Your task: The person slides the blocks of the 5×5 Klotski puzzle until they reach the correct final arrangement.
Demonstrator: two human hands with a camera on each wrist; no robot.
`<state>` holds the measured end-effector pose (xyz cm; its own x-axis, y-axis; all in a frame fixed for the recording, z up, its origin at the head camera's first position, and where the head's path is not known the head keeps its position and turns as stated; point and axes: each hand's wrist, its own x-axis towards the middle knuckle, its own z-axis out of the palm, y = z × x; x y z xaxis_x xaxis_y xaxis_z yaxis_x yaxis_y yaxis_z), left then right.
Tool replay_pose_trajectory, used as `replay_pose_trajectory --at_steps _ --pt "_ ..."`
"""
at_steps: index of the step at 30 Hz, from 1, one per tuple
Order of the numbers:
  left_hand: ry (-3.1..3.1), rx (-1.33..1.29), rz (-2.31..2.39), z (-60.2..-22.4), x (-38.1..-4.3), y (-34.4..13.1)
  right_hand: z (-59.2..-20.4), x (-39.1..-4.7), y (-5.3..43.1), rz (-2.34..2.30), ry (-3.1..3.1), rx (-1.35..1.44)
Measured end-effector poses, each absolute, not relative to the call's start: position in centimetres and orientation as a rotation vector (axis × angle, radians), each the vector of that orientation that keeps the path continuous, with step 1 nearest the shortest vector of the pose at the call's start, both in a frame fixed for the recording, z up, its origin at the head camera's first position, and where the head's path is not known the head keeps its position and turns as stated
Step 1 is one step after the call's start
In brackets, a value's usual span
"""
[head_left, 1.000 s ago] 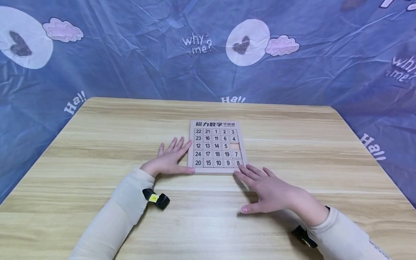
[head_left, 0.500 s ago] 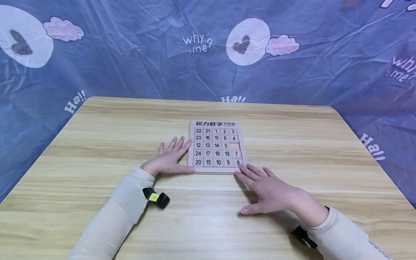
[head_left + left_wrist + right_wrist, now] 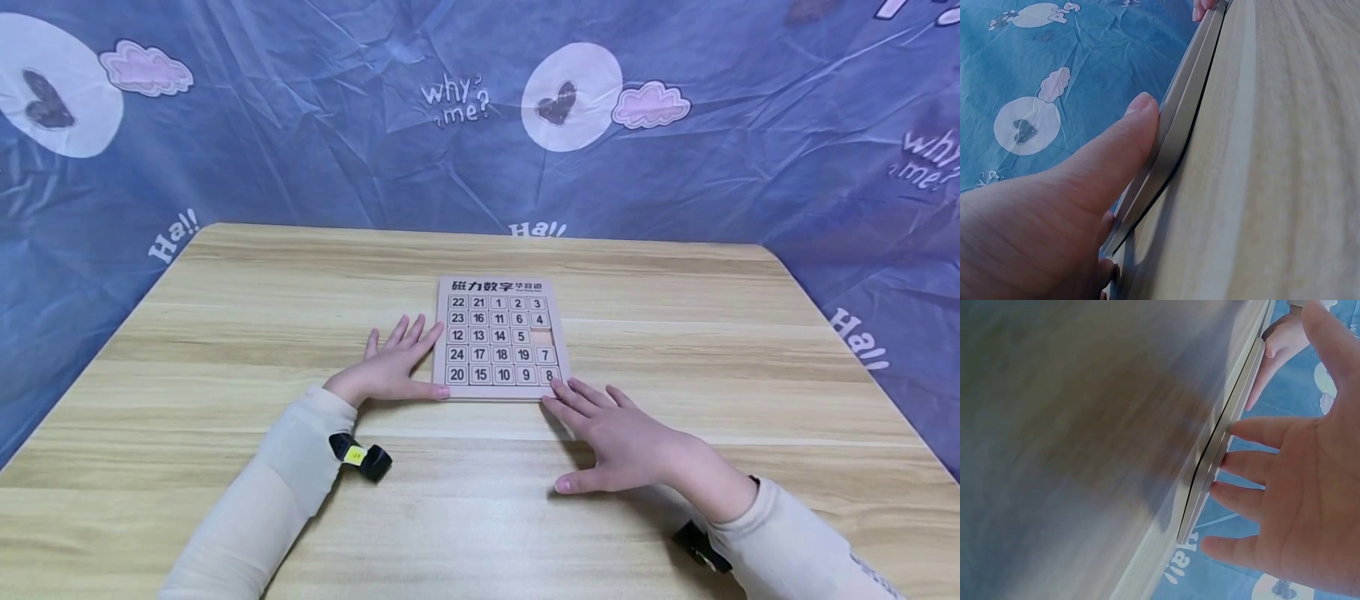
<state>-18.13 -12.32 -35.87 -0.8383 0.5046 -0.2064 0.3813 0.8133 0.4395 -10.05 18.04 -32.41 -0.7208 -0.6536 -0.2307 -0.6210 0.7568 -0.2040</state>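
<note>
A sliding number puzzle [image 3: 498, 340] lies flat on the wooden table, its numbered tiles in a pale frame. One gap shows at the right end of the middle row, between tile 4 and tile 7. My left hand [image 3: 390, 371] rests at the puzzle's left edge, fingers spread, its thumb on the lower left corner of the frame; the left wrist view shows that thumb [image 3: 1132, 128] against the rim. My right hand [image 3: 626, 437] is stretched out at the lower right corner, fingertips touching the frame by tile 8. Its thumb points away from the puzzle, to the near side.
The light wooden table [image 3: 247, 283] has rounded far corners. Behind it hangs a blue printed cloth [image 3: 337, 150] with clouds and lettering. A black camera band [image 3: 362, 458] sits on my left wrist, and another black device [image 3: 702, 547] is at my right wrist.
</note>
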Motion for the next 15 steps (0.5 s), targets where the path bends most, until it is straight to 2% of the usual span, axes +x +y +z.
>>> replay_pose_trajectory --at_steps 15 --pt "2.688 0.677 0.549 -36.21 -18.28 -12.39 -32.59 -10.38 17.96 -0.142 2.683 -1.008"
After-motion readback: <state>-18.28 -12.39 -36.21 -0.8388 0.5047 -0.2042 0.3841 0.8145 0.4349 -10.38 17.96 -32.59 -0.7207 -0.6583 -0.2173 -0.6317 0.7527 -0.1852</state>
